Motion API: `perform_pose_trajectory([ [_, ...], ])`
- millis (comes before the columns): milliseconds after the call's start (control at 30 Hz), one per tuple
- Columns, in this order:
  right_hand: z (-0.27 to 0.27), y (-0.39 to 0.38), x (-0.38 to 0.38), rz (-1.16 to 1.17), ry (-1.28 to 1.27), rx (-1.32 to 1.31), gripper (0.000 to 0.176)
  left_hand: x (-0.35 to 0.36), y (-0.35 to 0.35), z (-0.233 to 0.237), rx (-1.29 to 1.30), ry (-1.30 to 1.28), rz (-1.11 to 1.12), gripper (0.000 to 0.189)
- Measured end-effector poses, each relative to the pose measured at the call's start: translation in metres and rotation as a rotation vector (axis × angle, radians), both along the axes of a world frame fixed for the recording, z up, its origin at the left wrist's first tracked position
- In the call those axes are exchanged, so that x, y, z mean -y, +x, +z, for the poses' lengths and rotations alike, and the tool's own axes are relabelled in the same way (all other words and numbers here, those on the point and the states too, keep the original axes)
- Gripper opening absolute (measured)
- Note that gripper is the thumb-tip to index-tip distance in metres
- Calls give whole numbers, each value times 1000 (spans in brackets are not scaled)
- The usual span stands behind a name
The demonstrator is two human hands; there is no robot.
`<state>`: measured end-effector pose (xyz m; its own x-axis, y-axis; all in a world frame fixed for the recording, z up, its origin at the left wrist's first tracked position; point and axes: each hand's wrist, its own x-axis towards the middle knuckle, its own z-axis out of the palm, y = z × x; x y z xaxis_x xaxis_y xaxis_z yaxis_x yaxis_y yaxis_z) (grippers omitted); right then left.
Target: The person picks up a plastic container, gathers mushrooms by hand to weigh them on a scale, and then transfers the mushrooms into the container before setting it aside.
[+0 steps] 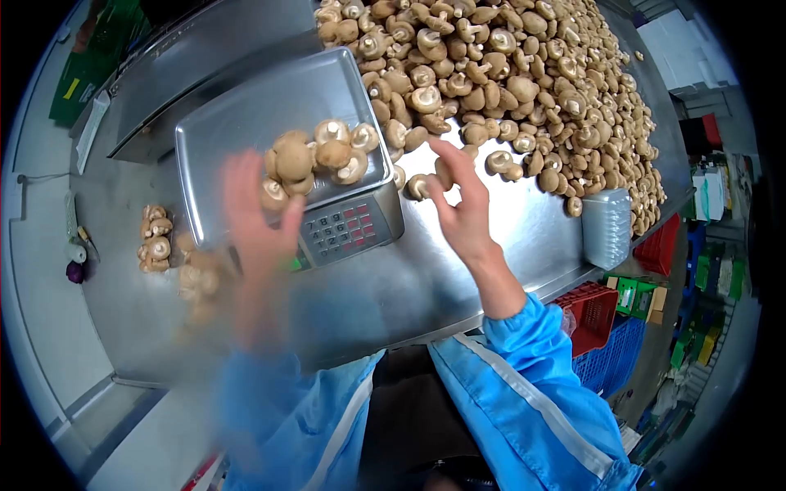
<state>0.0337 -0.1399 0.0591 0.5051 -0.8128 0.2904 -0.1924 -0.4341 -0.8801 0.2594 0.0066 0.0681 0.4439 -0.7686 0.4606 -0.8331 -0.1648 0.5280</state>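
A cluster of brown shiitake mushrooms (291, 159) lies on the steel pan (246, 123) of a weighing scale, toward its front right. My left hand (260, 225), smeared by motion, is over the pan's front edge, just left of the mushrooms, thumb apart from the fingers. To the right of the scale, my right hand (467, 209) hovers at the near edge of the mushroom pile, thumb and forefinger spread. A loose mushroom (444, 173) shows in the gap between them; no firm grip is visible. The scale's keypad (340, 229) faces me.
A large heap of mushrooms (524, 82) covers the back right of the steel table (344, 303). Small mushroom groups (154, 237) sit left of the scale. Stacked clear plastic trays (606, 229) stand at the right edge, above red (589, 315) and blue crates (614, 356).
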Motion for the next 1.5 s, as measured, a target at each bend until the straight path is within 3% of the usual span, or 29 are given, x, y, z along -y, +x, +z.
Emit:
perform_pose_trajectory([
  [100, 29, 67, 15, 148, -294, 102, 40, 10, -6, -7, 64, 89, -40, 71],
  [200, 31, 114, 22, 259, -384, 76, 34, 17, -8, -19, 97, 127, -17, 77],
  [300, 9, 134, 21, 492, -498, -302, 35, 21, -6, -27, 65, 79, -26, 82],
  [400, 1, 136, 13, 454, -541, -260, 45, 22, -7, -24, -1, 82, 7, 81],
  [533, 16, 120, 22, 481, -345, -131, 45, 19, -9, -21, -38, 8, 19, 75],
  [600, 22, 96, 27, 261, -260, 46, 37, 10, -13, -6, -74, -80, 52, 68],
  [633, 13, 58, 29, 112, 61, 134, 28, -4, -18, 7, -147, -127, 106, 57],
  [700, -7, 13, 27, -42, 134, 139, 24, -24, -22, 5, -195, -144, 64, 51],
  [800, -39, -73, 14, -194, 145, -193, 20, -51, -47, 2, -314, -26, 37, 37],
  [833, -52, -104, 12, -235, 32, -307, 14, -56, -60, 1, -360, 83, 50, 30],
  [900, -56, -167, 26, -242, -299, -512, 29, -57, -90, -2, -467, 190, -8, 24],
  [967, -45, -224, 49, -430, -452, -650, 41, -61, -121, -40, -466, 28, -140, 21],
  [1067, -38, -329, 92, -741, -472, -964, 68, -54, -166, -40, -588, 118, -311, 20],
  [1133, -34, -376, 106, -714, -236, -942, 75, -45, -187, -37, -528, 144, -430, 20],
  [1167, -40, -394, 108, -713, -236, -946, 76, -41, -195, -35, -497, 158, -490, 20],
  [1500, -34, -413, 113, -651, -157, -937, 98, 1, -245, -31, -523, 196, -562, 27],
])
